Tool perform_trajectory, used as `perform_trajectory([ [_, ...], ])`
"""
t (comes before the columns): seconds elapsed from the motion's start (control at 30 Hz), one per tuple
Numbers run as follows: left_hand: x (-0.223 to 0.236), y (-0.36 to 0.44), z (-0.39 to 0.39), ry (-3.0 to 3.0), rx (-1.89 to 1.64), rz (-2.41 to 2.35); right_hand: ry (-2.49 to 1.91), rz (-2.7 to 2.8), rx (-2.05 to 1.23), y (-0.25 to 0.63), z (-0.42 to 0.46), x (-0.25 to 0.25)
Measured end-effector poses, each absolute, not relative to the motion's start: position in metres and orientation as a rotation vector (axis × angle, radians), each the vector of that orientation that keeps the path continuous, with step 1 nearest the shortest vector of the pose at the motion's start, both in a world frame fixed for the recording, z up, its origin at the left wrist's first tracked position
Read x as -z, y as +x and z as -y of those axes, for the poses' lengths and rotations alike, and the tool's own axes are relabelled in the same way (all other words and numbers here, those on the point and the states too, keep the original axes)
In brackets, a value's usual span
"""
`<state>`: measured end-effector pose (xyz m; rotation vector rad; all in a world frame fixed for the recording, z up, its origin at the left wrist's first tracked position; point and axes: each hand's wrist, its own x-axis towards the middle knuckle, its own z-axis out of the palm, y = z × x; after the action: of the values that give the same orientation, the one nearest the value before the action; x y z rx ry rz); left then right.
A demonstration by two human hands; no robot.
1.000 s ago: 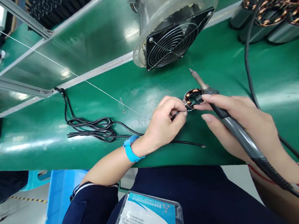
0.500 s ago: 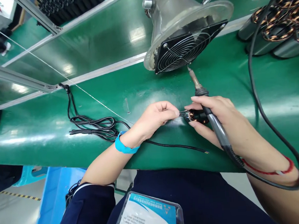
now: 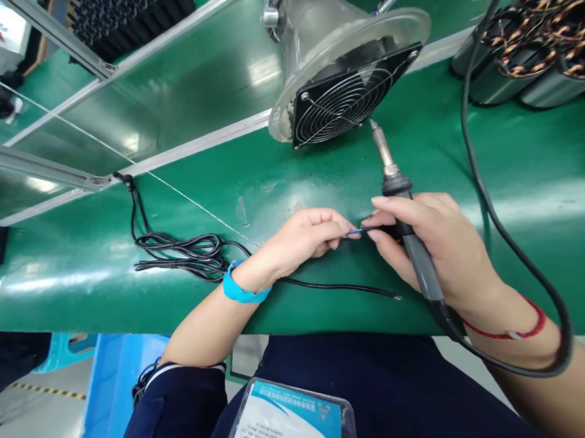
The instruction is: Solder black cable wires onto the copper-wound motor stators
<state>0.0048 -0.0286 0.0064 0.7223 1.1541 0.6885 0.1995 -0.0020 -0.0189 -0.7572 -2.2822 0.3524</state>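
My left hand point(image 3: 310, 236), with a blue wristband, pinches a thin wire point(image 3: 355, 231) that shows a bit of blue at the fingertips. My right hand point(image 3: 442, 245) is closed on a soldering iron point(image 3: 422, 263), its metal tip pointing up and away, below the fan grille. The same right hand's thumb and fingers also steady a small dark part point(image 3: 392, 231), mostly hidden by the fingers and the iron's handle. Wire and part meet between the two hands. A black power cable point(image 3: 189, 246) lies bundled to the left; its stripped end runs under my left wrist.
A fume extractor hood point(image 3: 305, 51) with a black fan grille point(image 3: 347, 98) hangs just beyond the hands. Several wound stators point(image 3: 538, 82) stand at the back right. The iron's cord point(image 3: 491, 198) loops along the right. A blue bin point(image 3: 111, 385) is below the green bench point(image 3: 74, 247).
The dark part, whose copper end and leads showed before, is now mostly covered by my right fingers. A blue strip now shows at my left fingertips. The soldering iron stays in my right hand.
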Motion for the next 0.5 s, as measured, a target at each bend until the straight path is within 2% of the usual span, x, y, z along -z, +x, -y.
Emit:
perform_trajectory([
  [0.23, -0.008, 0.019, 0.027, 0.811, -0.657, -1.222, -0.89, 2.171, -0.307, 0.186, 0.008, 0.024],
  [0.4, -0.009, 0.011, 0.02, 0.713, -0.869, -1.354, -0.932, 2.176, -0.32, 0.194, 0.003, 0.01],
  [0.5, -0.009, -0.013, 0.01, 0.635, -1.052, -1.42, -0.945, 2.228, -0.195, 0.226, 0.0, -0.001],
])
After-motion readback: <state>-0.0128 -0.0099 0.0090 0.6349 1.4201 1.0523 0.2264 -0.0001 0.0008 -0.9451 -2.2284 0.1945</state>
